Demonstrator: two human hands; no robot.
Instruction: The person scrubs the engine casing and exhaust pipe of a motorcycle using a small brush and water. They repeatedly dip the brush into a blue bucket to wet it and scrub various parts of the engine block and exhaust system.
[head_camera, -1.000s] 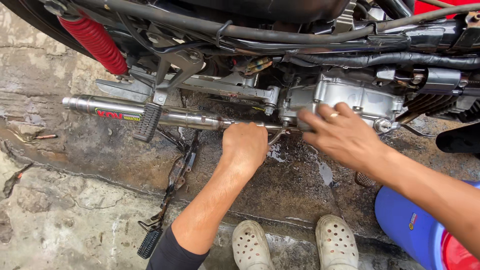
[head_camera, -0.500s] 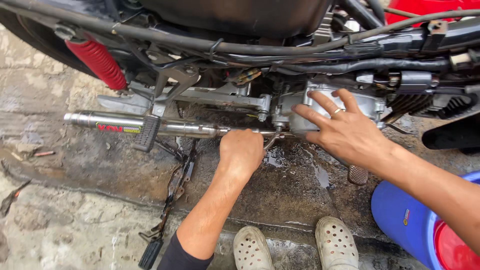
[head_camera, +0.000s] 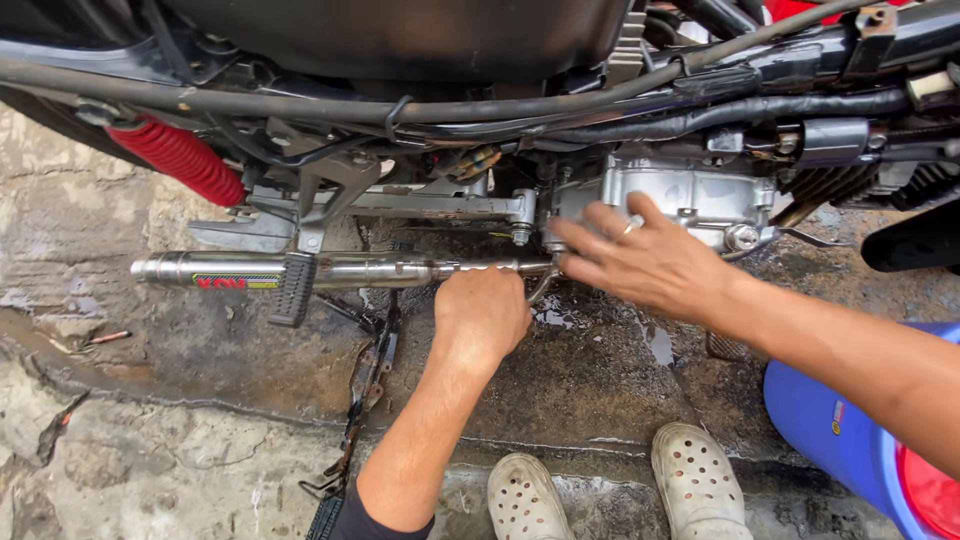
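Subject: motorcycle underside, seen from above, bike on wet stained concrete.

Exhaust pipe (head_camera: 340, 270): chrome, long axis runs horizontal across the frame, outlet end at frame left, front end meeting the engine case (head_camera: 690, 195) near centre. Lies low, just under the frame and the footpeg bracket (head_camera: 420, 205). A black rubber footpeg (head_camera: 293, 290) hangs across it.

Left hand (head_camera: 482, 315): nearer of the two to the pipe. Closed in a fist at the pipe's front end, knuckles up, forearm coming straight up from frame bottom. Fingers wrapped under; whether they grip the pipe itself or a tool there, cannot tell. A thin bent metal piece shows just right of the fist.

Right hand (head_camera: 645, 262): comes in from frame right, arm extended, palm down. Fingers spread, tips touching or just at the lower edge of the engine case by the pipe joint. Holds nothing visible. Ring on one finger.

Pipe lies to the left of both hands; joint sits between them.

Other: red shock spring (head_camera: 180, 160) upper left; blue bucket (head_camera: 850, 440) lower right; drive chain (head_camera: 365, 390) lying on ground below the pipe; pale clogs (head_camera: 610, 490) at frame bottom.
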